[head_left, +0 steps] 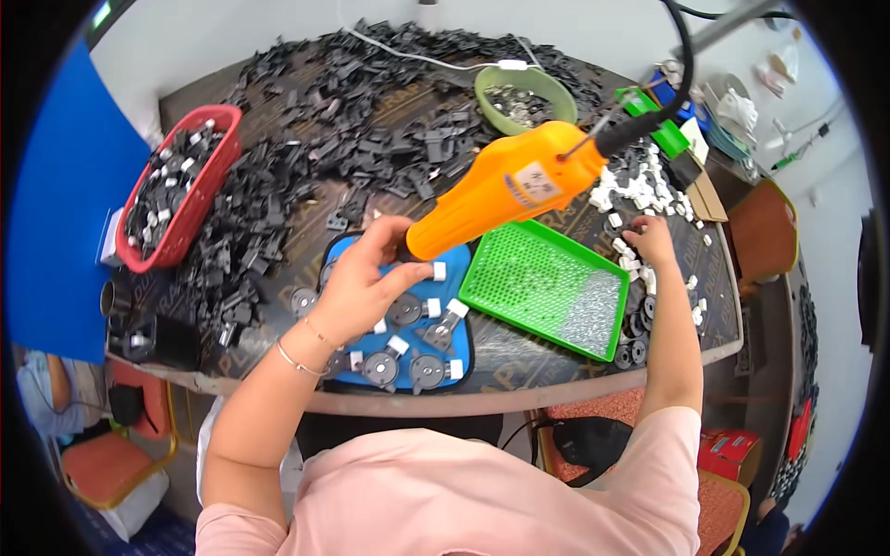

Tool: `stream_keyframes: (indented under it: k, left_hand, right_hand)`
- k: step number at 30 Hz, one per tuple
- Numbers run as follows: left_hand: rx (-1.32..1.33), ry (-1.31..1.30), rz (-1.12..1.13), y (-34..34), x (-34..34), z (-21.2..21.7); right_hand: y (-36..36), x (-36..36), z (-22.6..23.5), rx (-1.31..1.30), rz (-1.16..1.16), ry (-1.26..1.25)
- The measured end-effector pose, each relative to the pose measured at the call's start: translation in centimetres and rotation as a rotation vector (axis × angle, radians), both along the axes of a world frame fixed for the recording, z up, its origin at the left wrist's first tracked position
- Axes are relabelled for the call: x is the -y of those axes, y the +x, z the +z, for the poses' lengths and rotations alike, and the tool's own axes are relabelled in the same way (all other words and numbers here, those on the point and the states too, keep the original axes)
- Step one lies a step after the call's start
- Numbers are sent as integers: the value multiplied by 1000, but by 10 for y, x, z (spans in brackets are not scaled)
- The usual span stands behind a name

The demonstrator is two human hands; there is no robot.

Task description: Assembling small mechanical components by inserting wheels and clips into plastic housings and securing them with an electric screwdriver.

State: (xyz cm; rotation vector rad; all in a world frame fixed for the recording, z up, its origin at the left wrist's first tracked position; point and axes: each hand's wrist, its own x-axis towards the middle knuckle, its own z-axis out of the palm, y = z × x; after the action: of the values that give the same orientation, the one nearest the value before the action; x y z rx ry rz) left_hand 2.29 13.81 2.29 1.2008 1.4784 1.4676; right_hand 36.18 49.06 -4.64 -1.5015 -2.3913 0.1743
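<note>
- The left hand (357,287) is gripping the nose of the orange electric screwdriver (505,185) over the blue fixture mat (459,264) at frame centre.
- The right hand (652,239) is reaching into loose white clips (640,190) at right; whether it is gripping one cannot be told.
- Several round black assemblies (382,367) are lying on the mat, white clips fitted.
- A large heap of black parts (371,120) is waiting across the bench (519,357).
</note>
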Motion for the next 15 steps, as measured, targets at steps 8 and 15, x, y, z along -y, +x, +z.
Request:
stream_keyframes:
  k: [8,15]
  left_hand:
    - [-27,45,17,-7,26,-2]
    - [-63,77,36,-13,36,-1]
  right_hand:
    - [2,-2,-1,55,15,-113]
    - [-9,29,37,-20,-99,1]
